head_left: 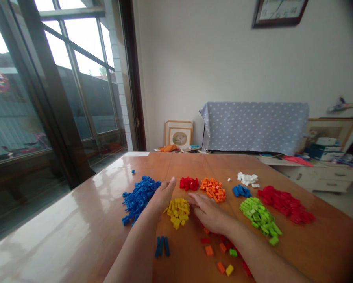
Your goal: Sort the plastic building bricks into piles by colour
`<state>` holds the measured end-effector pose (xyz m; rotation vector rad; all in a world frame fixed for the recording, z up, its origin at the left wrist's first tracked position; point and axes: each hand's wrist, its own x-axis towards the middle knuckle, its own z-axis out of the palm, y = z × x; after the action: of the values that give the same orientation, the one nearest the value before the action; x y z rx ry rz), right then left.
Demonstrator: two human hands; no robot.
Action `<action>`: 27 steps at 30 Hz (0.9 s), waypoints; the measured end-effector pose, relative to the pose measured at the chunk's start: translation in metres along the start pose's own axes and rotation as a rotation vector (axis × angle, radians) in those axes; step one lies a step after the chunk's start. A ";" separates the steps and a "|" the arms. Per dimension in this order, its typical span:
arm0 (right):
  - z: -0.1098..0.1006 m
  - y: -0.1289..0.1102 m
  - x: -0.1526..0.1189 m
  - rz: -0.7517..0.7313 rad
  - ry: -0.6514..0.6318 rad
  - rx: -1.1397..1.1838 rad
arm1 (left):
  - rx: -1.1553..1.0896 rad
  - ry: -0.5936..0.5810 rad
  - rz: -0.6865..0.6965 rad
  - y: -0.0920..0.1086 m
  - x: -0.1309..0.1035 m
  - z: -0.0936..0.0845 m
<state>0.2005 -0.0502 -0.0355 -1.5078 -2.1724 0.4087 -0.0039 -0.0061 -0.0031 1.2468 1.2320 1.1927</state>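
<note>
A pile of yellow toy bricks (178,213) lies on the table between my two hands. My left hand (163,195) stands on edge between that pile and a heap of blue round pieces (139,198), its thumb up and nothing seen in it. My right hand (207,212) lies palm down at the yellow pile's right edge, its fingers stretched out. Behind it sit orange bricks (214,189) and a small red pile (189,183). Loose orange, red, green and yellow bricks (209,250) lie scattered partly under my right forearm. Three dark blue strips (162,246) lie near my left forearm.
On the table's right stand piles of lime green bricks (260,218), red pieces (285,204), blue bricks (241,191) and white pieces (247,179). One blue piece (133,171) lies apart at the far left. Beyond the table is a cloth-covered object (254,127) against the wall.
</note>
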 end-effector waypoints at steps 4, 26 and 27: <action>0.001 0.001 0.000 -0.005 0.011 0.039 | -0.029 -0.015 0.008 -0.002 -0.001 0.001; -0.075 0.037 -0.030 0.155 -0.081 0.120 | 0.555 -0.068 0.341 0.000 -0.004 0.019; -0.076 0.038 -0.031 0.158 -0.101 0.115 | 0.570 -0.092 0.365 -0.002 -0.006 0.021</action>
<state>0.2803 -0.0669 0.0041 -1.6311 -2.0726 0.6644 0.0172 -0.0118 -0.0057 1.9933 1.3623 1.0472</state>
